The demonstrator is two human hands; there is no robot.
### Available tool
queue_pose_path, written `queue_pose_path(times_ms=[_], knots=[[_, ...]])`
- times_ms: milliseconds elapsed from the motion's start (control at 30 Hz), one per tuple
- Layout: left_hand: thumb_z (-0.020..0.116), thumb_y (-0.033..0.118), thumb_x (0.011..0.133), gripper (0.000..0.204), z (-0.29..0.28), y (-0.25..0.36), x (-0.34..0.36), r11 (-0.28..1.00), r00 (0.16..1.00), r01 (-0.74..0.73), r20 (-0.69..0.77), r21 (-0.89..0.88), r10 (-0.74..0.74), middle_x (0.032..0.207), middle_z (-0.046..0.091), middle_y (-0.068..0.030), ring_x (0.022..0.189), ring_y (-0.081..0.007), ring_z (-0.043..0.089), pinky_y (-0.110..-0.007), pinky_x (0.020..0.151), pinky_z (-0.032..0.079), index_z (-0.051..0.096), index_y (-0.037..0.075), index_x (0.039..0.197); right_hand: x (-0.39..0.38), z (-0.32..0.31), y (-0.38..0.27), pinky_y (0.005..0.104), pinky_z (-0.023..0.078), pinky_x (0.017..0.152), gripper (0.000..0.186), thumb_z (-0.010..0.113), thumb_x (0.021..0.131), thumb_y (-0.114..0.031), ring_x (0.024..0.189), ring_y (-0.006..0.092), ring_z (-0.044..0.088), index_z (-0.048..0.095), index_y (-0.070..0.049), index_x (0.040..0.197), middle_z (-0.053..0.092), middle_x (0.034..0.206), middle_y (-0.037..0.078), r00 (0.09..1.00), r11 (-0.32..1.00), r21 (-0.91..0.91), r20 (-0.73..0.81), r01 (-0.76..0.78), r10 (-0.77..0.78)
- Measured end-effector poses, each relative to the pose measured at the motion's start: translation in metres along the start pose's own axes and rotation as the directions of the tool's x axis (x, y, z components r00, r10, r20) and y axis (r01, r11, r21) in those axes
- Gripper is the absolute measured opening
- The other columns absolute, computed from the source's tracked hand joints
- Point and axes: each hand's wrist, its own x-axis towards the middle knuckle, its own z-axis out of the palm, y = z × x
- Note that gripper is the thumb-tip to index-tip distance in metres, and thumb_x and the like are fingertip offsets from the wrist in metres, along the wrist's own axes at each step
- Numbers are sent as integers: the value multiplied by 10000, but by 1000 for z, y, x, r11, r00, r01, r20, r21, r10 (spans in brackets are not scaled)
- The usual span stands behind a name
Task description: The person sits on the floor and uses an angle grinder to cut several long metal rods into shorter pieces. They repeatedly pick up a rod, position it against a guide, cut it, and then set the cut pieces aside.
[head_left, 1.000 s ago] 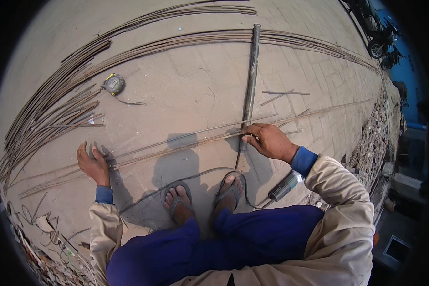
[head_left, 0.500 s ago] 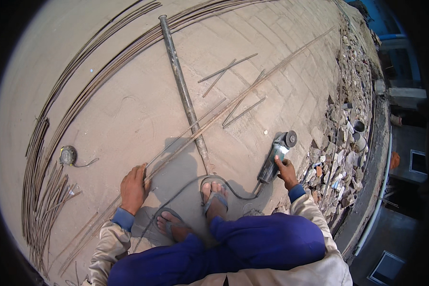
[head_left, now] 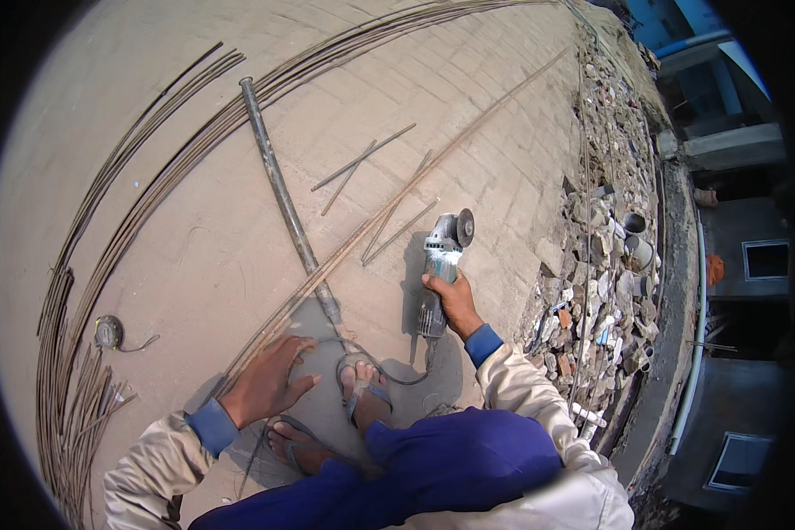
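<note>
My right hand [head_left: 451, 303] is wrapped around the dark body of an angle grinder [head_left: 442, 256], whose round disc [head_left: 465, 228] points away from me. Its shadow falls on the ground beside it, and a black cord [head_left: 396, 381] runs from its near end past my foot. Fingers spread and thumb apart, my left hand [head_left: 269, 382] hovers over long thin steel rods [head_left: 362, 228] with nothing in its grasp. These rods lie across a thick metal pipe [head_left: 278, 181]. Past them are several short cut rods [head_left: 362, 157].
A tape measure [head_left: 109, 332] lies at the left, close to a bundle of bent rods [head_left: 51, 389]. Longer rods [head_left: 199, 141] curve along the far left. Broken bricks and rubble [head_left: 605, 291] line the right side. My sandalled foot [head_left: 364, 389] is beside the pipe's near end.
My right hand has closed around the grinder and brought it left, off the ground. My left hand has come off the rods and opened. The view has shifted a little to the right.
</note>
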Motion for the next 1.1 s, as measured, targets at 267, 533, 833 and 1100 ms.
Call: queue_pose_path(times_ms=[267, 533, 833, 1100], knots=[[855, 385, 941, 792, 92, 76, 136, 873, 942, 28, -279, -486, -185, 1314, 687, -218, 1185, -315, 713, -427, 1008, 566, 466, -27, 1494, -11, 88, -83, 353, 616, 870, 514, 832, 963, -275, 1002, 187, 721, 584, -17, 1332, 714, 1161, 100, 937, 902, 428, 285, 65, -202], [831, 397, 965, 668, 102, 48, 136, 431, 965, 231, 261, -872, 11, 1197, 732, -128, 1059, -175, 726, -387, 908, 613, 513, 26, 1420, 8, 60, -71, 460, 658, 953, 489, 780, 979, -227, 1089, 270, 754, 602, 12, 1367, 735, 1206, 145, 783, 817, 367, 602, -446, 157], [740, 234, 902, 834, 157, 69, 147, 962, 957, 187, -185, -201, -225, 1138, 698, -416, 1070, -535, 725, -554, 944, 578, 377, -220, 1500, 29, 42, -56, 376, 614, 747, 337, 778, 873, -123, 810, 240, 743, 695, 31, 1161, 744, 942, 119, 940, 926, 232, 239, -298, 243], [736, 213, 928, 751, 168, 63, 160, 969, 964, 87, -225, -230, -140, 1083, 715, -409, 1009, -543, 732, -570, 908, 581, 433, -210, 1470, 37, 33, -48, 380, 603, 678, 255, 774, 847, -126, 723, 239, 721, 684, 17, 1038, 728, 866, 122, 972, 956, 180, 94, -230, 216]])
